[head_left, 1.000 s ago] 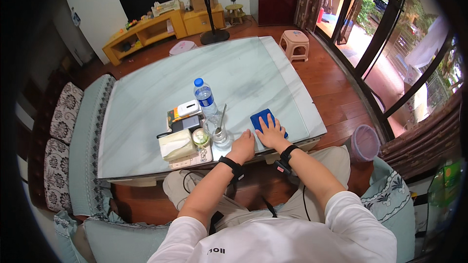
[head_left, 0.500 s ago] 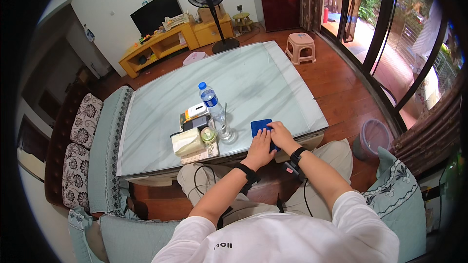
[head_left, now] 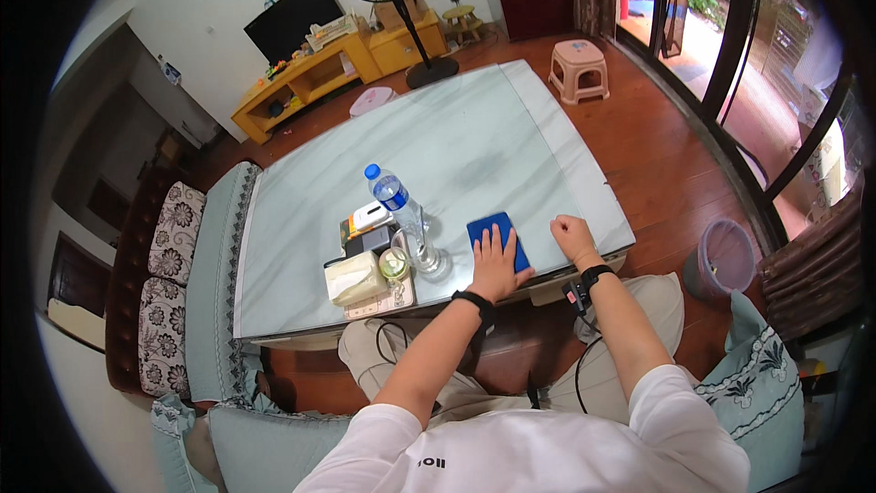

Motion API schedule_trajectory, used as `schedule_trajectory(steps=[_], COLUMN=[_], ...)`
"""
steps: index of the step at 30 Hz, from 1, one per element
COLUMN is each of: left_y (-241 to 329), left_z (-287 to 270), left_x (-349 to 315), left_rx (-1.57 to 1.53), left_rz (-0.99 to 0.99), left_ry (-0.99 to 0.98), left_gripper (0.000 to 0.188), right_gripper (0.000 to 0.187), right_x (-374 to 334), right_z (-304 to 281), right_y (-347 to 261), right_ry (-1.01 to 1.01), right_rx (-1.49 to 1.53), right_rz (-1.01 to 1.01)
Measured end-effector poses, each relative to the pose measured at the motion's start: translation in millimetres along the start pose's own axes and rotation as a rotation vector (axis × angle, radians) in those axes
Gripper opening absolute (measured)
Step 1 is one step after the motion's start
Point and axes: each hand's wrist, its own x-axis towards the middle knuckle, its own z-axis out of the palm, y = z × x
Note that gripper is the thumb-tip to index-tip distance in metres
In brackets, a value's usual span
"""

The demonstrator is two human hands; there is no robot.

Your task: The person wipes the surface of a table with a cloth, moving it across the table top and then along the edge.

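A folded blue cloth (head_left: 494, 231) lies near the front edge of the pale marble-look table (head_left: 456, 146). My left hand (head_left: 497, 267) lies flat on the near half of the cloth, fingers spread. My right hand (head_left: 573, 236) rests on the tabletop to the right of the cloth, curled into a loose fist and holding nothing. Both wrists wear dark bands.
Left of the cloth stand a glass with a spoon (head_left: 422, 242), a water bottle (head_left: 392, 195), a small tin (head_left: 394, 263), a tissue pack (head_left: 354, 277), and a stack of small devices (head_left: 369, 224). A purple bin (head_left: 722, 258) and pink stool (head_left: 584, 66) sit on the wood floor.
My right hand has left the cloth and moved right onto bare table, closing into a fist. My left hand has slid fully onto the cloth.
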Motion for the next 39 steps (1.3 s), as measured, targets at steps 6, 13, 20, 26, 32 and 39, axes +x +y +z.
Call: schedule_trajectory(steps=[6, 13, 20, 26, 32, 39], left_y=[-27.3, -58.0, -105.0, -119.1, -112.3, -114.7], left_z=[6.2, 12.0, 26.5, 18.8, 10.4, 13.7], left_x=[61.0, 131.6, 188.1, 232.9, 245.3, 234.9], left_rx=[0.025, -0.006, 0.058, 0.032, 0.076, 0.032], left_rz=[-0.143, -0.227, -0.24, -0.291, -0.34, -0.351], left_ry=[-0.197, -0.266, -0.237, -0.326, -0.313, -0.251], left_gripper=[0.093, 0.093, 0.091, 0.092, 0.091, 0.076], right_gripper=[0.03, 0.03, 0.028, 0.028, 0.027, 0.026], right_x=[2.5, 0.9, 0.8, 0.6, -1.6, 0.3], right_z=[2.9, 1.4, 0.1, -0.7, 2.2, 1.7], right_y=[11.3, 8.1, -9.7, -7.1, -2.9, -5.4], right_ry=[0.007, -0.007, -0.034, -0.048, -0.034, -0.028], right_rx=[0.098, 0.111, 0.047, 0.005, -0.009, -0.086], right_rz=[0.023, 0.003, -0.015, -0.021, -0.003, 0.002])
